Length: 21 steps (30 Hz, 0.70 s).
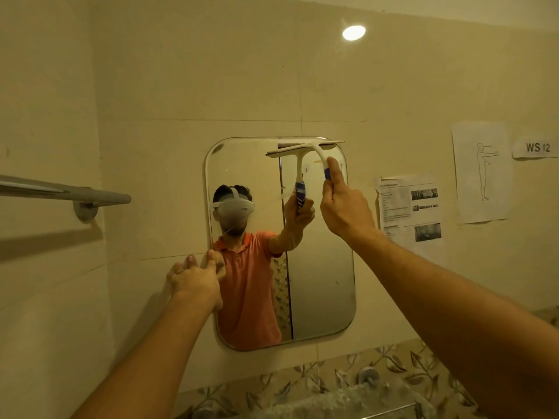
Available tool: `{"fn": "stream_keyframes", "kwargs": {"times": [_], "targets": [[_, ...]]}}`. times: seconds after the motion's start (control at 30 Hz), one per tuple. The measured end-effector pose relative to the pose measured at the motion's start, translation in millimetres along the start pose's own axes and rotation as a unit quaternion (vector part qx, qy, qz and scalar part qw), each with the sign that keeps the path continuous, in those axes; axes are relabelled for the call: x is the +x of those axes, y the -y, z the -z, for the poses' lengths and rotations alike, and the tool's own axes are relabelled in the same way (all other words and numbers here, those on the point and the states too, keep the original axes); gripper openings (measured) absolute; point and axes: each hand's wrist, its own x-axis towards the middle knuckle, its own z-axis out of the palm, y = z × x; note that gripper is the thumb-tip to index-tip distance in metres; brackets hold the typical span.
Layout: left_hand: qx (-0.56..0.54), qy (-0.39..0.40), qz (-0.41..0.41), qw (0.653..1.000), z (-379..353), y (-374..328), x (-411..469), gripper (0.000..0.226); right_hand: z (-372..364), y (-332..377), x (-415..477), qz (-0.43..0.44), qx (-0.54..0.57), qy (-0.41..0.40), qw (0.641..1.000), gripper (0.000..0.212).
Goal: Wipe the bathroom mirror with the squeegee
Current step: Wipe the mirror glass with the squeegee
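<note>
Two bare arms reach out from the bottom. The right hand is wrapped tight around the blue grip of the squeegee. The squeegee's white blade lies flat along the top edge of the mirror, at the right corner. The left hand is lower down and rests on the mirror's left edge. Its fingers are loose and hold nothing. The mirror hangs on a cream tiled wall and has round corners. In it you can see a person in an orange shirt. A grey towel rail sticks out on the left. On the right are papers, a body drawing and a "WS 12" label. Leaf tiles run below.
</note>
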Motion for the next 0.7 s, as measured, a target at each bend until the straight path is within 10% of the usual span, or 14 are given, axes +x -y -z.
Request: {"fn": "stream_keyframes", "kwargs": {"times": [0.7], "targets": [[-0.008,-0.009,-0.001,1.000,-1,0,-2,0.104,24,22,16,0.007,-0.001,-0.007,1.000,0.055]]}}
